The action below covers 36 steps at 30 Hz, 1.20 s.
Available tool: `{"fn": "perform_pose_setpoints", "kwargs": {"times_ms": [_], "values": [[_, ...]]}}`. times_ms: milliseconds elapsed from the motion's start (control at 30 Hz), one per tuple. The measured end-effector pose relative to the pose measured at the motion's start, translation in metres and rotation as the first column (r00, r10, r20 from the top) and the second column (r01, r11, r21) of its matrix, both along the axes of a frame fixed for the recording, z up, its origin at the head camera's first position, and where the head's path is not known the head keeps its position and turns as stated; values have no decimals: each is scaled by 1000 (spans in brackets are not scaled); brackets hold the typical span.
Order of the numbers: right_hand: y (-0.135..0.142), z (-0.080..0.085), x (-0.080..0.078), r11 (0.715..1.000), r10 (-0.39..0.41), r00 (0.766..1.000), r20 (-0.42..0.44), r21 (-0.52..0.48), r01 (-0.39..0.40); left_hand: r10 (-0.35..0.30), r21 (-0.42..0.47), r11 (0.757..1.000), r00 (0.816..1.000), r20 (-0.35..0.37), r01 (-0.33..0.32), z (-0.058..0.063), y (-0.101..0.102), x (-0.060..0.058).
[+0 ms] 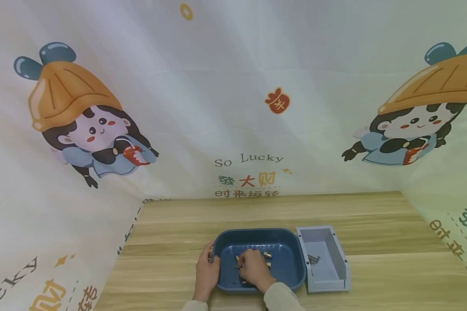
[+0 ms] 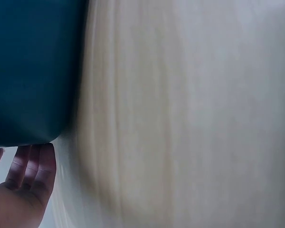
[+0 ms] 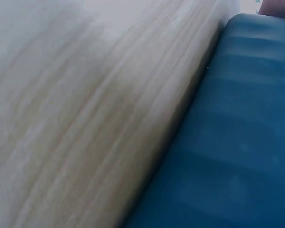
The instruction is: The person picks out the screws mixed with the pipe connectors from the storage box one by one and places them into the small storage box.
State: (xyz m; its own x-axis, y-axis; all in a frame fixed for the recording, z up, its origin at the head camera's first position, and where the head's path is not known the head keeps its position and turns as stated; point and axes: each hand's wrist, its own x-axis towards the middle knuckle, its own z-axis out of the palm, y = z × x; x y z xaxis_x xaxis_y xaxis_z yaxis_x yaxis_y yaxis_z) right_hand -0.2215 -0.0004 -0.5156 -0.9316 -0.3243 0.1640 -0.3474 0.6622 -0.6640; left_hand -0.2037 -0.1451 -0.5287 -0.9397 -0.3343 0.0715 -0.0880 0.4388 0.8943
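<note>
A dark blue plastic basin (image 1: 288, 259) stands on the table. My left hand (image 1: 207, 273) holds its left rim, thumb over the edge and fingers against the outer wall; in the left wrist view those fingers (image 2: 45, 166) touch the wall. My right hand (image 1: 254, 268) reaches into the basin, fingers curled, and pinches a small thin metal piece (image 1: 238, 266) that is mostly hidden. Several small brass-coloured pieces (image 1: 267, 255) lie around it, and a thin dark screw-like piece (image 1: 234, 277) lies to its left. The right wrist view mainly shows the basin's outer wall (image 3: 237, 133).
Right beside the basin stands a grey open-front bin (image 1: 327, 255) with several dark screws (image 1: 313, 260) at its left side. Both rest on a wood-grain table (image 1: 159, 242). A printed cloth (image 1: 233, 108) hangs behind and on both sides.
</note>
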Motion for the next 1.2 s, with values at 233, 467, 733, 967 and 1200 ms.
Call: {"fn": "perform_pose_setpoints", "kwargs": {"times_ms": [233, 467, 733, 967, 1200], "values": [[5, 2, -1, 999, 4, 1000, 17, -33, -3, -12, 9, 1000, 1000, 0, 12, -1, 0, -1], [15, 2, -3, 1000, -9, 999, -51, -30, 7, -19, 12, 1000, 1000, 6, 19, 1, 1, 0], [28, 6, -2, 998, -26, 999, -32, -49, 25, -18, 17, 1000, 1000, -3, 18, 1, 1, 0], [41, 7, -5, 999, -27, 998, -60, -43, 25, -19, 21, 1000, 1000, -3, 19, 0, 0, 1], [54, 11, -3, 999, -41, 998, -54, -18, 40, -17, 10, 1000, 1000, -5, 17, 1, 0, 1]]}}
